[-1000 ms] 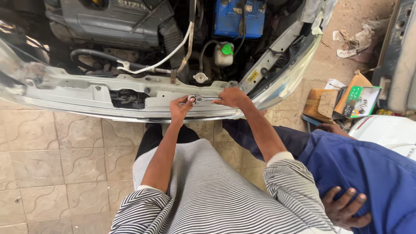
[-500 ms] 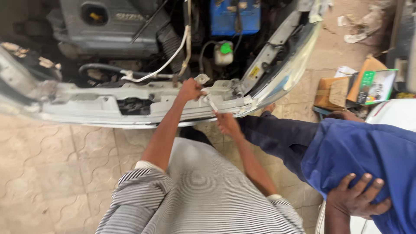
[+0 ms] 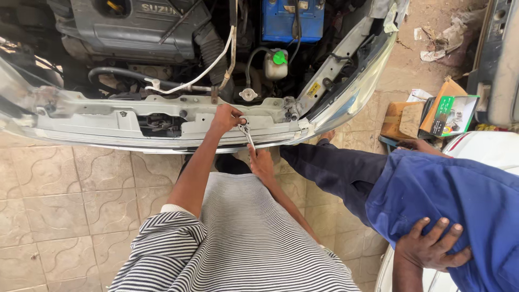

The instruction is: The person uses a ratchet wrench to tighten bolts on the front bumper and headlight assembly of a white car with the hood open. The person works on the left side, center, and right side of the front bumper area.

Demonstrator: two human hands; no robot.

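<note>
Running lengthwise from the front panel back toward the person, the wrench has its head under the left hand, fingers curled on it, its handle gripped by the right hand.

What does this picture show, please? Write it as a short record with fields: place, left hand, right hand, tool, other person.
place: tiled floor before an open car front
left hand: left hand rests on the grey front crossmember, by the tool's head
right hand: right hand holds the handle end of the tool
tool: metal wrench, head at the crossmember
other person: a person in blue clothes at the right, one hand on their own clothes
</note>
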